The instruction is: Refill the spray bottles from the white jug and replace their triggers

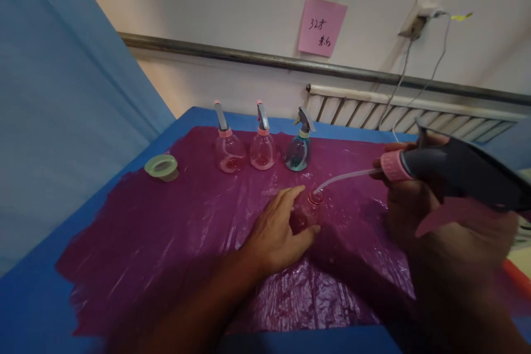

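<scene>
Bottle (pixel 305 218), 1 pc.: neck (pixel 316 201) open, on sheet (pixel 186 243); your L hand (pixel 274 238) curls round its side, fingers & thumb gripping. Prob. light, thin, smooth, poss. slippery if wet; best held round belly, w/o squeezing. Spray head (pixel 464 168), 1 pc.: gripped in your R hand (pixel 456 249), tube (pixel 346 177) tip at bottle neck. Looks stiff & light; tube prob. bendy, so hold by collar (pixel 395 166).

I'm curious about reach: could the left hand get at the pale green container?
Probably, once the left hand releases the open bottle; nothing stands between that hand and the pale green container.
</scene>
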Demonstrator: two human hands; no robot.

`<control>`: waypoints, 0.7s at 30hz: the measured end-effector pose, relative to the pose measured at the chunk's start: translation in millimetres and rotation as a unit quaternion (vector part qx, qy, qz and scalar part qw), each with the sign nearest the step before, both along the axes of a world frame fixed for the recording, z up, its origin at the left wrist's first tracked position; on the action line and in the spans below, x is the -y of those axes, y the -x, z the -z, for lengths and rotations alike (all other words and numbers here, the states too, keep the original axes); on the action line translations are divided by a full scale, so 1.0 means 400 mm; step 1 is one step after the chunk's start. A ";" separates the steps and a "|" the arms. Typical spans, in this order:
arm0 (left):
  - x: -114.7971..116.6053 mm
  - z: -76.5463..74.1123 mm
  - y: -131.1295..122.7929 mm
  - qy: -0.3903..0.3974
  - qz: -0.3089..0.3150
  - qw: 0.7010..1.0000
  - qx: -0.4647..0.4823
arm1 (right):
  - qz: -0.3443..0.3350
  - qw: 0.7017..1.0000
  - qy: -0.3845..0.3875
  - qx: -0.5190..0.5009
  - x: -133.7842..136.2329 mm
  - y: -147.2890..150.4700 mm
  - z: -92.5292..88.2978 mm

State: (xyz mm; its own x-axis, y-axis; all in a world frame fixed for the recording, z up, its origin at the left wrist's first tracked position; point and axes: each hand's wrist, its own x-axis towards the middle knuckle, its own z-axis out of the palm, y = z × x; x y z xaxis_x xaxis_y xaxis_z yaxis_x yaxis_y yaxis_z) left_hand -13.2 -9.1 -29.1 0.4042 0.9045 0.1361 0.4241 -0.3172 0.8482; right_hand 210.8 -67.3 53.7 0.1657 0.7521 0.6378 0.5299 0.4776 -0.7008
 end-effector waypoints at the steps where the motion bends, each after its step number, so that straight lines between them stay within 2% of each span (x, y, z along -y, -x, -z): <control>1: 0.001 -0.002 0.000 0.002 -0.001 1.000 0.001 | 0.038 0.998 -0.012 -0.043 -0.004 0.010 -0.008; 3: 0.003 -0.005 -0.002 0.002 -0.002 1.000 0.004 | 0.070 0.995 -0.005 -0.078 -0.018 0.024 -0.011; 5: 0.005 -0.008 -0.004 -0.005 0.000 1.000 0.006 | 0.018 0.996 0.046 -0.078 -0.038 0.029 0.008; 8: 0.005 -0.009 -0.006 -0.006 0.012 1.000 0.012 | -0.080 0.986 0.112 -0.099 -0.069 0.027 0.063; 10: 0.003 -0.005 -0.007 0.000 0.017 1.000 0.020 | -0.107 0.979 0.133 -0.110 -0.083 0.022 0.097; 14: 0.000 0.009 -0.007 0.001 0.011 1.000 0.024 | -0.123 0.975 0.145 -0.114 -0.090 0.003 0.130; 17: -0.002 0.017 -0.004 -0.006 0.019 0.999 0.026 | -0.127 0.976 0.146 -0.103 -0.084 -0.011 0.130; 21: -0.001 0.022 -0.003 -0.018 0.029 0.999 0.038 | -0.091 0.982 0.133 -0.098 -0.068 -0.015 0.121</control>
